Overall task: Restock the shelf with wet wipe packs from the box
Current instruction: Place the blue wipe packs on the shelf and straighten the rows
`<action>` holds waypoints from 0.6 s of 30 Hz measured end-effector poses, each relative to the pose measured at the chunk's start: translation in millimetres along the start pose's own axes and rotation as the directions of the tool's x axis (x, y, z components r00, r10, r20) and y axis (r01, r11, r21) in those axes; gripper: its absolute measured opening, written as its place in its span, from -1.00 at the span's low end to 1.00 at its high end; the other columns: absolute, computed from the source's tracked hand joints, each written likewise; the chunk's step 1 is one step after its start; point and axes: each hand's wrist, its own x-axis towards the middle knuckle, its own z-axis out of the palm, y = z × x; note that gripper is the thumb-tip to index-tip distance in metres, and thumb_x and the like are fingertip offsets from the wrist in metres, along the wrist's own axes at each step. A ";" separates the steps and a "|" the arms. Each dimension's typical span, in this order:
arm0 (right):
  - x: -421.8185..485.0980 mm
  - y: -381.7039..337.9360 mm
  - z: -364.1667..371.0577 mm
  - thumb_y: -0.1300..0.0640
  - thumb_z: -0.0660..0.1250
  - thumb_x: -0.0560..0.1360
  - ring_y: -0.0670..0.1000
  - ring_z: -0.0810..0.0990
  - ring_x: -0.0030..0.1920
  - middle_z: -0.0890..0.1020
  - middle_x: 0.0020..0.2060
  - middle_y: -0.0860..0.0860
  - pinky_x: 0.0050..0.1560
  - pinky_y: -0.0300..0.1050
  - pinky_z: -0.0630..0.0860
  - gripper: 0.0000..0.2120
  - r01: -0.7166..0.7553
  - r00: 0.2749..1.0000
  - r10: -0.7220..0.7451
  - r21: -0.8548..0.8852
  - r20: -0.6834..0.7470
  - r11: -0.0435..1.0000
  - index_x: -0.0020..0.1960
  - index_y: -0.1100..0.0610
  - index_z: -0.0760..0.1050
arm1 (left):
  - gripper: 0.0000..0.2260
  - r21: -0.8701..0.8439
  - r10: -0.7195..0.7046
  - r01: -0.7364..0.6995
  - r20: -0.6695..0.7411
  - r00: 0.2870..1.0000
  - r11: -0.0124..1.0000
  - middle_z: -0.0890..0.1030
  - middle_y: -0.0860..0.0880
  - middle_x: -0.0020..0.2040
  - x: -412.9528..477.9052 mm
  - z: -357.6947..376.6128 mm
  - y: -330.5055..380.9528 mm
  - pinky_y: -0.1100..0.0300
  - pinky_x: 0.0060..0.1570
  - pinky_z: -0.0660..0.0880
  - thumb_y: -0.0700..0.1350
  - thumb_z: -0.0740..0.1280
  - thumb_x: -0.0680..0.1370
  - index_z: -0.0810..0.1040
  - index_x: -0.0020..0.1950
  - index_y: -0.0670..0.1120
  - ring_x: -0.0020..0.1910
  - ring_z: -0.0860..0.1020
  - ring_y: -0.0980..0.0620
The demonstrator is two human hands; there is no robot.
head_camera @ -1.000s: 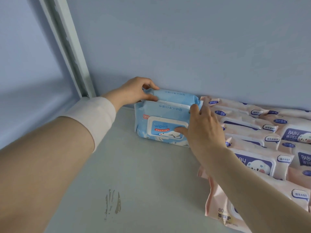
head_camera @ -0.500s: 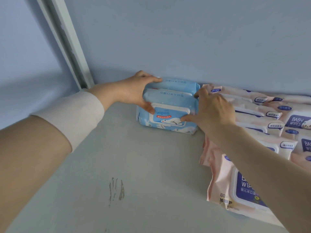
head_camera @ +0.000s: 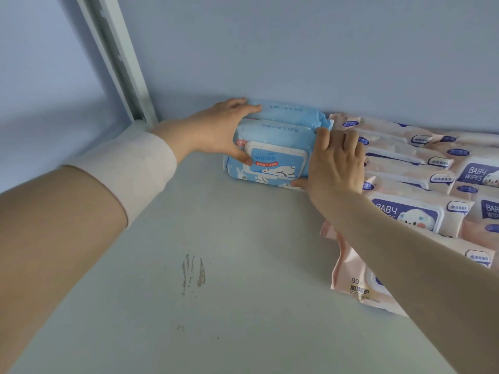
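Note:
Two blue wet wipe packs stand on edge at the back of the shelf [head_camera: 216,265]: the front blue pack [head_camera: 278,163] shows its label, and the rear blue pack [head_camera: 289,112] leans against the back wall. My left hand [head_camera: 216,130] grips their left end, with the thumb on the front face and the fingers along the top of the rear pack. My right hand [head_camera: 337,163] holds the right end, fingers over the top edge and thumb at the lower front corner. The box is out of view.
Several pink baby wipe packs [head_camera: 405,211] fill the shelf's right side, touching the blue packs. A metal upright [head_camera: 116,58] stands at the back left corner. A scuff mark [head_camera: 193,273] lies on the bare grey shelf in front.
Both hands have pushed the two blue packs back against the wall. My left hand moved from behind the packs to gripping their left end, thumb in front.

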 end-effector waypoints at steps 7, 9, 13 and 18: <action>9.7 -2.4 6.6 0.12 0.37 0.46 0.20 0.27 0.28 0.36 0.25 0.22 0.23 -0.02 0.26 -0.36 -0.006 1.000 0.005 -0.044 -0.020 0.999 0.39 0.16 0.10 | 0.00 0.052 -0.024 0.026 -0.034 0.999 0.998 0.04 -0.04 0.56 -0.8 8.6 -0.6 -0.04 0.46 0.16 0.17 0.53 0.25 0.05 0.53 0.04 0.52 0.09 -0.08; 11.0 0.8 -0.8 0.05 0.42 0.42 0.20 0.25 0.32 0.34 0.29 0.22 0.27 -0.03 0.24 -0.28 0.037 0.998 -0.036 -0.030 0.042 0.999 0.41 0.16 0.09 | -0.01 0.125 -0.071 0.069 0.014 0.997 0.990 0.02 -0.09 0.56 -3.1 3.9 7.1 -0.07 0.45 0.16 0.17 0.51 0.27 0.01 0.54 0.03 0.52 0.07 -0.12; 13.6 28.6 -39.1 -0.10 0.40 0.40 0.22 0.25 0.37 0.31 0.34 0.20 0.32 0.03 0.26 -0.26 0.128 0.966 -0.157 0.150 0.203 0.980 0.44 0.15 0.18 | -0.17 0.392 -0.076 0.065 0.011 0.997 0.917 0.06 -0.20 0.53 -11.8 -10.9 48.0 -0.11 0.43 0.17 0.16 0.43 0.38 0.09 0.52 -0.04 0.51 0.04 -0.21; -9.9 97.9 -99.9 -0.07 0.33 0.48 0.21 0.41 0.28 0.45 0.24 0.18 0.19 0.07 0.38 -0.45 0.239 0.958 -0.223 -0.069 0.181 0.969 0.36 0.17 0.33 | -0.39 0.470 0.073 -0.064 0.001 0.997 0.880 0.40 -0.10 0.39 -27.1 -22.1 122.5 -0.01 0.28 0.30 0.13 0.35 0.47 0.25 0.45 0.00 0.38 0.34 -0.13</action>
